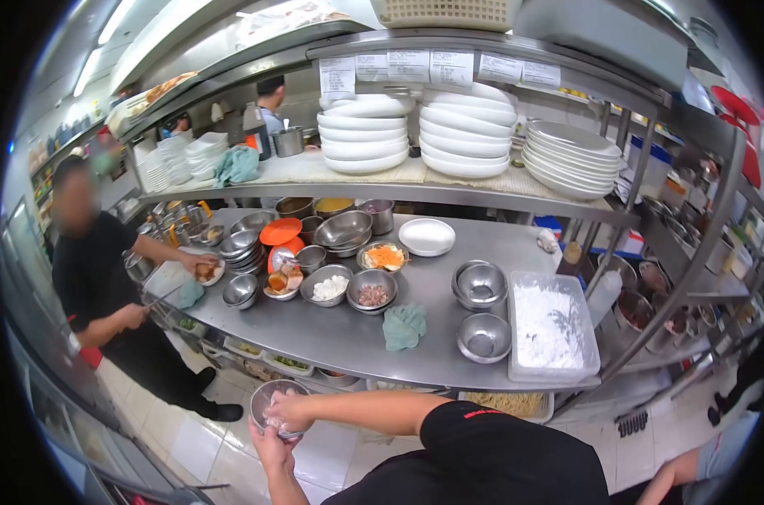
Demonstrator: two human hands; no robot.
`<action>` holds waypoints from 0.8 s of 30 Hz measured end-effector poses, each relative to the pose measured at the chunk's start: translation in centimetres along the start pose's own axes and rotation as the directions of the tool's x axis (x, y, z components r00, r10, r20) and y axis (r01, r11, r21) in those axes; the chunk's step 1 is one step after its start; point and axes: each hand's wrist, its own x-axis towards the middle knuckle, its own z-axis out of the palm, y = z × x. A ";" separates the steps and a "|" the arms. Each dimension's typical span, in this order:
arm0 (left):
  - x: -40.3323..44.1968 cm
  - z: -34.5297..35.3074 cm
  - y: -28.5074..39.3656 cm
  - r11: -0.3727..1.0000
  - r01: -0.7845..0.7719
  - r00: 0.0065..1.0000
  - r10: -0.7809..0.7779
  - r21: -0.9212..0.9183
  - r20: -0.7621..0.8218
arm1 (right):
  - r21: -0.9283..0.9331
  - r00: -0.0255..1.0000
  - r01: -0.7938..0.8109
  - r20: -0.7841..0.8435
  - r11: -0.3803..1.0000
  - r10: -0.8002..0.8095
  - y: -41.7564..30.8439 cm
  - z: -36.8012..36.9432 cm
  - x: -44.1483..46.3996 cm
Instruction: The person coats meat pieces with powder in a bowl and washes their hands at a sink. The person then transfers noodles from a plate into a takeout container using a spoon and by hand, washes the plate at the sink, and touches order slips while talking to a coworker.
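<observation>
A metal bowl [262, 394] with pale pink raw pieces in it is held low, in front of the steel counter [348, 332]. My left hand [272, 446] grips this bowl from below. Inside the bowl is my right hand [290, 412], its fingers closed down among the pieces; what exactly they hold is hidden. On the counter above stand a bowl of chopped pink meat [372, 295], a bowl of white pieces [329, 289] and a crumpled green cloth [405, 326].
A co-worker in black [104, 269] stands at the left. Metal bowls [484, 337] and a tray of white powder [553, 328] sit on the counter's right. Stacked white plates [363, 135] fill the shelf above. Another person's arm [672, 480] shows at lower right.
</observation>
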 end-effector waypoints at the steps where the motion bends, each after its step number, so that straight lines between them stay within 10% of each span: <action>1: 0.9 -0.8 0.9 1.000 0.031 1.000 -0.031 0.008 -0.003 | 0.029 0.994 0.074 0.077 0.997 -0.076 0.9 1.3 2.0; 4: 3.5 -2.0 1.6 0.998 0.060 0.998 -0.060 -0.011 -0.005 | 0.172 0.948 -0.152 0.303 0.973 0.094 1.5 -0.3 4.6; 6: 5.9 -1.5 1.2 0.995 0.097 0.994 -0.096 -0.008 0.055 | 0.204 0.928 -0.251 -0.227 0.946 0.295 4.4 3.3 5.9; 10: 11.1 -1.2 1.4 0.992 0.039 0.954 -0.073 0.124 0.290 | 0.218 0.894 -0.447 0.140 0.868 0.425 1.5 -5.2 3.4; 12: 4.7 4.5 7.2 0.977 -0.023 0.789 -0.112 0.211 0.604 | -0.089 0.853 -0.493 -0.244 0.866 0.461 2.0 -4.9 2.3; 17: 8.8 9.2 2.5 0.956 0.178 0.776 -0.281 0.232 0.564 | 0.068 0.849 -0.504 -0.142 0.861 0.509 6.4 -6.6 -3.4; 21: 9.9 11.5 -0.7 0.942 0.274 0.805 -0.335 0.193 0.490 | 0.096 0.672 -0.637 -0.416 0.765 0.612 8.0 -8.8 -7.9; 24: 11.9 12.6 -1.0 0.932 0.265 0.819 -0.353 0.246 0.452 | 0.100 0.746 -0.656 -0.062 0.748 0.663 9.1 -8.7 -7.3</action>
